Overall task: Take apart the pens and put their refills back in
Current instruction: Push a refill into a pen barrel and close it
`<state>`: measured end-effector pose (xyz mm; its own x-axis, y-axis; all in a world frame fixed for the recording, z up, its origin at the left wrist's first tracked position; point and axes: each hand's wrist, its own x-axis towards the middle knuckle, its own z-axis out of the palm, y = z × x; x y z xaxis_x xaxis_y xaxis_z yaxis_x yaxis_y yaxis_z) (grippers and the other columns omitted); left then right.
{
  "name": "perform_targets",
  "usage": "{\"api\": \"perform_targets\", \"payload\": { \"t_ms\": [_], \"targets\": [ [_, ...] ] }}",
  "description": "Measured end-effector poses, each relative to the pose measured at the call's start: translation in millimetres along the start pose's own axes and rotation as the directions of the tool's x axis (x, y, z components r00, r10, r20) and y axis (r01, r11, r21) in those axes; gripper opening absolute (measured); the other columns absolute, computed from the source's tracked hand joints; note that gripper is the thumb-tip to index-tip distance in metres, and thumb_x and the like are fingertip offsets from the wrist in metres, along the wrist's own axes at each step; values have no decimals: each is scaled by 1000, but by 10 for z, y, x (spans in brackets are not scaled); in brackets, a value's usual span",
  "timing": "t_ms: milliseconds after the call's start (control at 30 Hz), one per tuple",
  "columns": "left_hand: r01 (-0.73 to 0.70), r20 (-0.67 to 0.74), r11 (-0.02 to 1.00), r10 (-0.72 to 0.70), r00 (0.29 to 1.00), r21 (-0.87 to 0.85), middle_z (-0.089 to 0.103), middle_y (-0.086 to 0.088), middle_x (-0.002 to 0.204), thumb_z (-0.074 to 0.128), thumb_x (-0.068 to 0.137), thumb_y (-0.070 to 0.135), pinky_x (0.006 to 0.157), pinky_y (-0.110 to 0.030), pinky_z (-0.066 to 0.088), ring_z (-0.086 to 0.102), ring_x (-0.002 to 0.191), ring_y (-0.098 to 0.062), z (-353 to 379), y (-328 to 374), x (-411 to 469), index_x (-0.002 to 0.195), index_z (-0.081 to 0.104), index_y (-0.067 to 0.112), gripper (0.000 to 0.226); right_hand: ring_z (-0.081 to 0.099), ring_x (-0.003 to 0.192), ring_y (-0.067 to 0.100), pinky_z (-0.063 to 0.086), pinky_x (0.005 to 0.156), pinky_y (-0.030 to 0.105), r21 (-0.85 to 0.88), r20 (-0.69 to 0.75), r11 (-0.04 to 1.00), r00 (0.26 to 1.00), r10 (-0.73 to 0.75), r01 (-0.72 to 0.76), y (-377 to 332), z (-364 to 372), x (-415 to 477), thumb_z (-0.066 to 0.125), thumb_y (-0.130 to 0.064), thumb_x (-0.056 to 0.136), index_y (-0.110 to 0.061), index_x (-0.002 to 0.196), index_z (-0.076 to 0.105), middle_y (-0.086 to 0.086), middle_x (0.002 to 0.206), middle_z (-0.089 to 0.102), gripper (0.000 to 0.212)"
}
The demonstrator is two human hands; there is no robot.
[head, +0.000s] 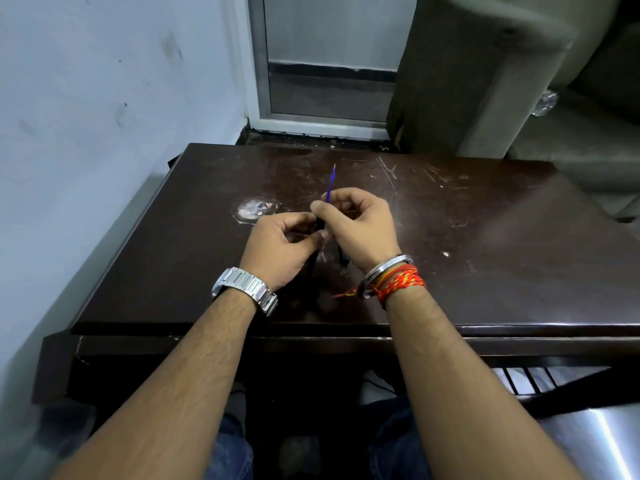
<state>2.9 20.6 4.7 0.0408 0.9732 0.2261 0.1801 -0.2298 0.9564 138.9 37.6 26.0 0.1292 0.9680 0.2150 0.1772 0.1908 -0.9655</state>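
Note:
Above the middle of the dark wooden table (485,237) my two hands meet. My right hand (360,226) pinches a thin blue refill (330,181) whose tip points up and away from me. My left hand (284,244) is closed around a dark pen barrel (317,233), mostly hidden by the fingers; the refill's lower end meets it. A second dark pen part (343,258) lies on the table under my right wrist, largely hidden.
A white worn patch (254,209) marks the tabletop left of my hands. A blue wall (86,133) runs close along the table's left edge. A grey upholstered seat (485,74) stands behind the table at the right.

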Motion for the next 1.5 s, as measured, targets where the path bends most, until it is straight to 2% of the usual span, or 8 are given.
{"api": "perform_targets", "payload": {
  "t_ms": [167, 500, 633, 733, 900, 1100, 1300, 1500],
  "targets": [
    [-14, 17, 1000, 14, 1000, -7, 77, 6, 87, 77, 72, 29, 83, -44, 58, 74, 83, -17, -8, -65, 24, 91, 75, 41, 23, 58, 56, -2, 48, 57, 17, 43, -104, 999, 995, 0, 5, -34, -9, 24, 76, -30, 82, -20, 84, 75, -13, 60, 63, 10],
    [-55, 27, 995, 53, 998, 78, 76, 15, 84, 79, 77, 17, 72, -20, 55, 72, 80, -4, 130, -50, 42, 89, 75, 36, 24, 53, 47, -5, 43, 46, 9, -31, -44, 999, 999, 20, -21, -43, -149, 4, 74, -13, 81, -11, 73, 73, -8, 57, 60, 8],
    [-58, -44, 996, 61, 997, 66, 76, 14, 86, 79, 76, 20, 74, -25, 56, 72, 81, -7, 110, -35, 59, 88, 75, 40, 24, 68, 64, 12, 59, 65, 31, -78, -24, 993, 996, 82, -83, -36, -178, 10, 77, -33, 76, -16, 77, 76, 2, 72, 74, 17],
    [-20, -91, 998, 26, 996, 65, 76, 10, 84, 81, 74, 19, 74, -27, 58, 72, 76, -10, 106, -42, 64, 84, 74, 40, 23, 62, 63, 14, 57, 68, 39, -13, -151, 984, 973, 173, -177, -25, -271, 82, 66, -36, 79, -18, 73, 74, 5, 76, 74, 21],
    [20, -122, 997, -11, 992, 80, 75, 6, 81, 81, 75, 18, 70, -23, 58, 73, 68, -9, 108, -23, 55, 85, 74, 34, 20, 56, 60, 0, 41, 55, 13, -396, -202, 892, 968, 146, -217, 87, -503, 136, 58, -18, 85, -22, 63, 66, -15, 62, 62, 23],
    [38, -118, 997, -30, 993, 74, 75, 7, 77, 80, 76, 14, 70, -28, 60, 73, 66, -10, 123, 20, 42, 83, 73, 33, 21, 66, 89, 22, 54, 85, 30, -575, -129, 795, 981, 145, -193, 140, -526, 140, 63, -14, 84, -12, 83, 75, 2, 80, 68, 12],
    [45, -107, 995, -35, 994, 88, 75, 4, 81, 80, 75, 16, 73, -39, 61, 73, 68, -14, 118, 7, 22, 81, 73, 34, 20, 60, 109, 37, 55, 89, 42, -859, -12, 490, 964, 267, -147, 228, -367, 145, 67, -28, 86, -5, 108, 67, 17, 112, 64, 31],
    [49, -101, 992, -38, 994, 114, 75, 4, 82, 81, 74, 19, 74, -41, 61, 73, 69, -15, 113, -8, 22, 82, 73, 35, 19, 62, 101, 37, 57, 84, 44, -837, -85, 507, 963, 255, -208, 247, -320, 149, 69, -31, 83, -6, 101, 60, 17, 106, 65, 32]
  ]
}}
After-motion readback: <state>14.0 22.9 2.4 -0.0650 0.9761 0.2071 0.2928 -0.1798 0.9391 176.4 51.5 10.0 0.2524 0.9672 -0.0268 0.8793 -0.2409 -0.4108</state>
